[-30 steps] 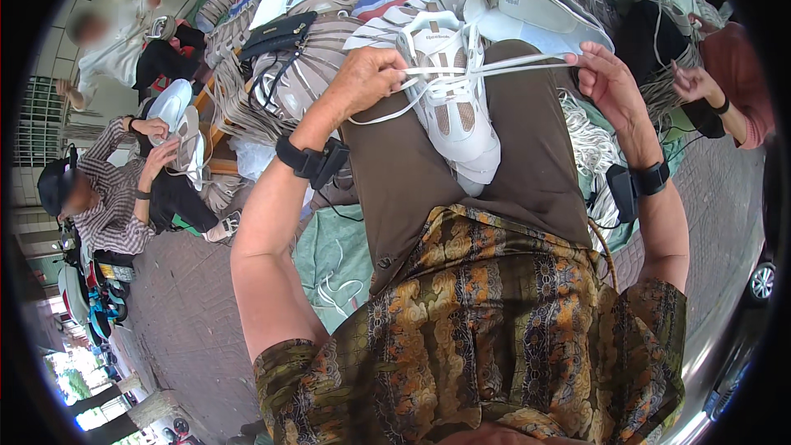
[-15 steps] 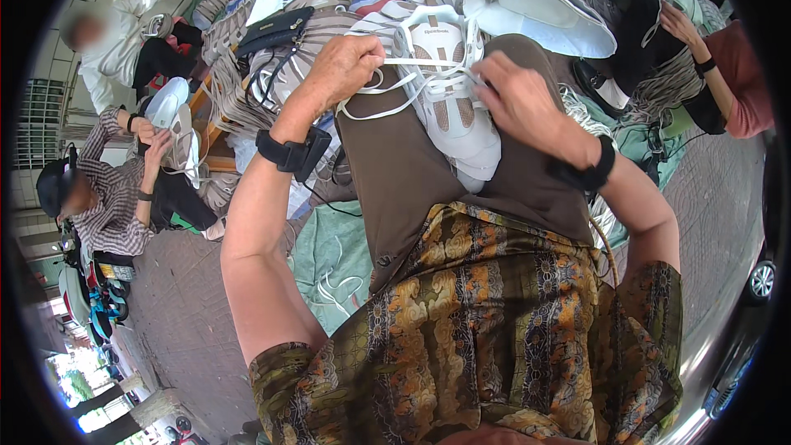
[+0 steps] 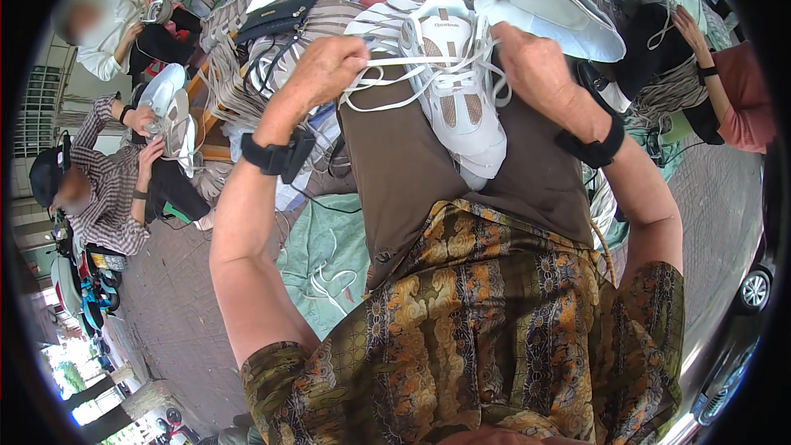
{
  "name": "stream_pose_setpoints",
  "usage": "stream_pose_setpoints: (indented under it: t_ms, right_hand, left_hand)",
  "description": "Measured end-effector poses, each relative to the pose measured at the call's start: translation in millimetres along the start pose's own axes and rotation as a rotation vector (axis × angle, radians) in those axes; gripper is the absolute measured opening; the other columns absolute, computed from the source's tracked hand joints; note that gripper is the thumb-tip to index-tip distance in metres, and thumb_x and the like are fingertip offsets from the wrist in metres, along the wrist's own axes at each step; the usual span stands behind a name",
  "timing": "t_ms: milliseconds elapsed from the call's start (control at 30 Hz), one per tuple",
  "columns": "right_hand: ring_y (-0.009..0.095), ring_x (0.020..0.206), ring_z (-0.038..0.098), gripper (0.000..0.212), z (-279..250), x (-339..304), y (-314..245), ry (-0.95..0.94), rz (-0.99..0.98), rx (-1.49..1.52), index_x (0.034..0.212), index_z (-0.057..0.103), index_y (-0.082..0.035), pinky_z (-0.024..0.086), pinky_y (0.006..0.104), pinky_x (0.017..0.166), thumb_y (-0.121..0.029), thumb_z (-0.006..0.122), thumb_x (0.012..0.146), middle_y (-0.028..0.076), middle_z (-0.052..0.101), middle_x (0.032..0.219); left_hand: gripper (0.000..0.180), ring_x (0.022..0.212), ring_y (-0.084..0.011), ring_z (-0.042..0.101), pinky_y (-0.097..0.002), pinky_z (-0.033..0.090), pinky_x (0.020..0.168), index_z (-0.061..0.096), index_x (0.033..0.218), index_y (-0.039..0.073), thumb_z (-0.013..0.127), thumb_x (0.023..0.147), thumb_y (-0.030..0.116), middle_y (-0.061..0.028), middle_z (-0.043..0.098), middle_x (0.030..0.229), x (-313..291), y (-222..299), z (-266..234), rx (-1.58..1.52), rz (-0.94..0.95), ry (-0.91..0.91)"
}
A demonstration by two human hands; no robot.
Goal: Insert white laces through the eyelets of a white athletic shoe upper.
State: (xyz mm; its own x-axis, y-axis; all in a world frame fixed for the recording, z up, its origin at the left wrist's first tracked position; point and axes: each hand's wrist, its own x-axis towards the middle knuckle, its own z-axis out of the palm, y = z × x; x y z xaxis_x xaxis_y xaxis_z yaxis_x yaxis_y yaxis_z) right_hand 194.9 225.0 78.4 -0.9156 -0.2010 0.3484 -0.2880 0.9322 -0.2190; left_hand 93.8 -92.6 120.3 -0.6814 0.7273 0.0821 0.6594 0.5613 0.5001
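A white and beige sneaker [image 3: 468, 128] rests between my knees, its toe toward me and its tongue pointing away. White shoelaces [image 3: 404, 61] run through its eyelets. Left of the shoe, my left hand [image 3: 334, 64] is closed in a pinch on a lace that stretches taut across to the sneaker, while a loose loop hangs below it over my thigh. My right hand [image 3: 531, 58] is closed beside the shoe's right eyelets, its fingertips at a lace there. Part of that lace is hidden behind the fingers.
Heaps of sneaker uppers [image 3: 329, 2] lie beyond my knees, with a black pouch [image 3: 276, 18] on them. A larger white shoe [image 3: 544, 8] stands just past the right hand. Co-workers sit left and right. A green cloth [image 3: 325, 255] with lace scraps is on the ground.
My right hand has moved up and away from the middle of the lacing to the right eyelets. My left hand has shifted slightly left, keeping its lace stretched.
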Motion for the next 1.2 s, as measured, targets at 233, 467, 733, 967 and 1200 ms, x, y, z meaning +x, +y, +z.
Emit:
stream_pose_setpoints:
  t_ms: [233,467,733,967,1200]
  right_hand:
    - [0.036,0.064,0.063,0.014,-23.3,-25.1,30.9,0.112,0.056,-0.046,0.105,0.056,-0.005,0.049,0.0439,0.059,-0.006,0.052,0.092,0.018,0.06,0.068]
    - [0.006,0.063,0.051,0.021,-33.3,-9.7,13.1,-0.121,0.394,1.055,0.098,0.066,-0.004,0.045,0.0223,0.06,-0.021,0.054,0.1,-0.002,0.059,0.073]
    - [0.009,0.066,0.052,0.04,-12.0,-22.2,31.2,-0.255,0.439,1.311,0.075,0.064,-0.004,0.045,0.0237,0.065,-0.036,0.058,0.098,0.0,0.058,0.072]
    - [0.005,0.072,0.05,0.04,-1.6,-19.5,9.7,-0.34,0.338,1.28,0.083,0.066,-0.007,0.043,0.0215,0.062,-0.045,0.06,0.095,-0.003,0.055,0.074]
    - [0.006,0.079,0.052,0.029,10.1,-14.1,-0.8,-0.3,0.32,1.18,0.101,0.064,-0.006,0.045,0.0222,0.064,-0.035,0.062,0.095,-0.003,0.056,0.088]
  left_hand:
    - [0.012,0.058,-0.0069,0.049,-0.0251,0.04,0.054,0.057,0.082,0.002,0.056,0.092,0.009,0.0021,0.052,0.065,-64.2,-45.5,-30.6,-0.211,-0.352,-0.066]
    - [0.01,0.059,-0.0051,0.047,-0.0225,0.039,0.055,0.059,0.084,0.003,0.056,0.093,0.006,0.0042,0.05,0.066,-95.1,-55.4,-35.3,-0.205,-0.4,-0.026]
    - [0.008,0.055,-0.0129,0.053,-0.0298,0.043,0.056,0.059,0.086,0.002,0.058,0.089,0.01,-0.0033,0.053,0.061,-99.8,-56.7,-26.9,-0.052,-0.393,0.055]
    - [0.011,0.073,-0.0384,0.062,-0.0428,0.047,0.065,0.061,0.087,0.005,0.058,0.086,0.016,-0.0179,0.061,0.073,-138.3,-88.9,-64.0,0.383,-0.395,0.129]
    - [0.012,0.064,-0.0346,0.06,-0.0417,0.045,0.061,0.059,0.083,0.004,0.058,0.086,0.015,-0.0165,0.057,0.066,-182.1,-136.7,-83.2,0.468,-0.484,0.246]
